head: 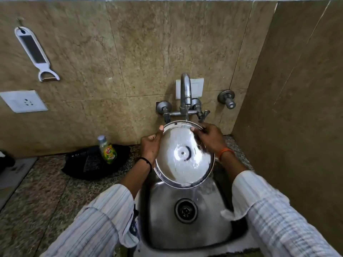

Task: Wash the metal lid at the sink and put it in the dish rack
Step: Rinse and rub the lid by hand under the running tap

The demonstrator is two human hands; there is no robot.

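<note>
A round metal lid (178, 169) is held tilted over the steel sink (163, 216), its inner face toward me, with a small screw at the centre. My left hand (150, 147) grips its left rim, thumb over the edge. My right hand (209, 139) holds the upper right rim, fingers on the inner face. Water runs from the tap (186, 89) onto the lid's top edge and spills off its lower right side into the basin. No dish rack shows in this view.
A dish soap bottle (107, 150) stands in a black tray (89, 164) on the granite counter, left of the sink. On the tiled wall hang a white peeler (35, 52) and a socket plate (24, 101). A wall closes the right side.
</note>
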